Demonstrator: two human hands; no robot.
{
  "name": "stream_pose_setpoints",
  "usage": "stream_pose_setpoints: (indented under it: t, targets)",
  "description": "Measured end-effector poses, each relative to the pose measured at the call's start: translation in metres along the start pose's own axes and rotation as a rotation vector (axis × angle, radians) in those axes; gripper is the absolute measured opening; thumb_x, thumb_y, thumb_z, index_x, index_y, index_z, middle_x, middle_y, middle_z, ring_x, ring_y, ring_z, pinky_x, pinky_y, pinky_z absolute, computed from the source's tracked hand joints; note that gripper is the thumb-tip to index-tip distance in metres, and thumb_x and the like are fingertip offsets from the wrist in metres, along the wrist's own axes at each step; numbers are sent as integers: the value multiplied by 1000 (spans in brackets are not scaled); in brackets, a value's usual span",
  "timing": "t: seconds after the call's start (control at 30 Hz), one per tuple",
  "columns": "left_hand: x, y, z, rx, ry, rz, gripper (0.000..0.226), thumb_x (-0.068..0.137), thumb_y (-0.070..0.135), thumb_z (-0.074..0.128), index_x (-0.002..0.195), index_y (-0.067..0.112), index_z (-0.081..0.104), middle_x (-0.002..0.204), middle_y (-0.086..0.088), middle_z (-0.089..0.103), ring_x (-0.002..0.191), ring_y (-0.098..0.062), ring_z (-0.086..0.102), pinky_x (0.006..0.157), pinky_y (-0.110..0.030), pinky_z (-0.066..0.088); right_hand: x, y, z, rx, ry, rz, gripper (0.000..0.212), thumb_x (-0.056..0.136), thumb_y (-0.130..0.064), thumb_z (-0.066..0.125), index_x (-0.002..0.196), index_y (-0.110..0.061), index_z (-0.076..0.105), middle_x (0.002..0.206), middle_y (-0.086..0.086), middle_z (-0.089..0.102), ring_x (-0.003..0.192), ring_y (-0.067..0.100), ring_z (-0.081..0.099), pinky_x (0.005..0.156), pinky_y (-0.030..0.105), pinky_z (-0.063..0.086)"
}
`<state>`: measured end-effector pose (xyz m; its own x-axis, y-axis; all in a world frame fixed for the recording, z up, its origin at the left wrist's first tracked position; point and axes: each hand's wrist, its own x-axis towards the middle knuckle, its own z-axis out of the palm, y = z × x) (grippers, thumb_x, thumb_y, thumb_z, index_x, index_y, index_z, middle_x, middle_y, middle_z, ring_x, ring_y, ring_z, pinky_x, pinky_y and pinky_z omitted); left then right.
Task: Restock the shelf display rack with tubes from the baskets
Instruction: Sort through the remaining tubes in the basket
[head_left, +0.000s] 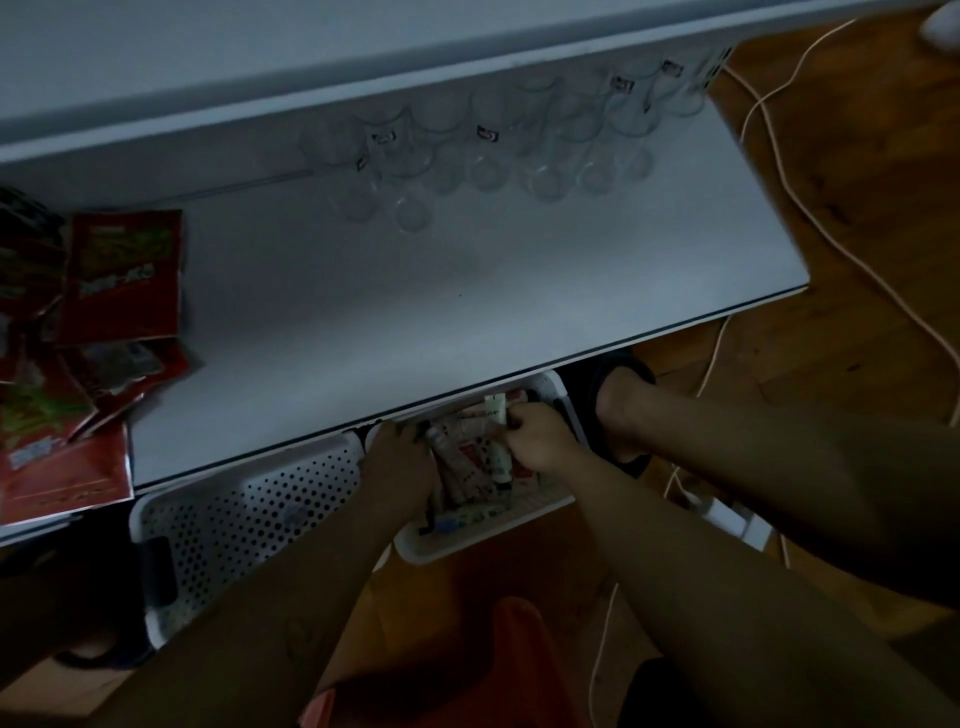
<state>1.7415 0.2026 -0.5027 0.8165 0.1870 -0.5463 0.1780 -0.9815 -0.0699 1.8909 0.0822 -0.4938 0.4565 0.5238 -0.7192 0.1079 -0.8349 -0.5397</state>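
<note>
Red packets (119, 275) lie in a loose heap at the left end of the white shelf (415, 312). On the floor under its front edge sits the left basket (249, 509), perforated and white, with little visible inside it in this dim light. Next comes the left hand (400, 462), reaching down into the pile of tubes (462, 467) with its fingers bent among them; whether it has hold of one cannot be told. Clear glasses (488, 150) stand in a cluster at the back of the shelf, above. The tubes lie jumbled in the right basket (550, 384), which sits half under the shelf edge. The right hand (540, 441) has its fingers curled round a pale tube (496, 410), held upright just above the pile. A foot (623, 400) in a dark slipper stands just beside that basket, and a cable (831, 223) trails over the wooden floor at the far right. The step in hand looks like picking tubes out of the basket. The next move likely calls for lifting the pale tube clear of the shelf edge and carrying it up to the rack, which is not clearly in view.
</note>
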Motion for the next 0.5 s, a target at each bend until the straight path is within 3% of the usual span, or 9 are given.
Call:
stream_pose_setpoints:
  t: [0.07, 0.13, 0.23, 0.33, 0.37, 0.43, 0.5]
  targets:
    - [-5, -1, -7, 97, -46, 77, 27, 67, 17, 78, 92, 7, 73, 114, -17, 64, 117, -35, 51, 99, -48, 38, -3, -1, -3, 42, 1, -1, 43, 95, -31, 57, 57, -19, 39, 56, -1, 37, 51, 12, 39, 48, 23, 29]
    - [-3, -7, -12, 135, -84, 65, 35, 82, 13, 64, 117, 8, 63, 137, -15, 49, 133, -34, 33, 109, -46, 24, -6, -4, -7, 77, -2, -2, 49, 93, -36, 58, 56, -14, 34, 54, 1, 31, 47, 12, 35, 46, 24, 26]
    - [-8, -10, -19, 38, -11, 105, 48, 77, 18, 70, 124, 16, 60, 127, -9, 59, 125, -29, 45, 104, -41, 34, -12, -7, -12, 123, -36, 5, 49, 91, -37, 61, 54, -16, 37, 52, -1, 33, 46, 9, 35, 46, 23, 28]
    - [-11, -13, -28, -93, 75, 55, 41, 57, 24, 86, 95, 19, 70, 82, -4, 70, 79, -22, 66, 66, -30, 53, -17, -9, -13, 180, -50, 16, 29, 87, -40, 66, 71, -17, 58, 64, -6, 51, 65, 11, 53, 61, 26, 50]
    - [-13, -13, -28, -152, 140, 20, 35, 64, 26, 82, 95, 17, 69, 79, -6, 69, 73, -23, 65, 60, -29, 52, -18, -10, -14, 191, -56, 30, 27, 86, -42, 67, 80, -17, 60, 71, -4, 53, 70, 13, 55, 65, 29, 52]
    - [-18, -11, -34, -425, 189, -58, 24, 92, 25, 56, 111, 12, 61, 94, -10, 66, 85, -27, 62, 68, -32, 51, -23, -15, -17, 261, -58, 39, 29, 85, -42, 68, 88, -14, 62, 70, -4, 51, 65, 13, 52, 58, 27, 46]
    - [-24, -9, -39, -698, 206, -139, 25, 100, 26, 42, 112, 11, 58, 95, -7, 62, 85, -25, 58, 67, -29, 42, -32, -21, -22, 288, -62, 18, 42, 85, -44, 67, 105, -7, 65, 66, -2, 51, 59, 13, 48, 53, 25, 41]
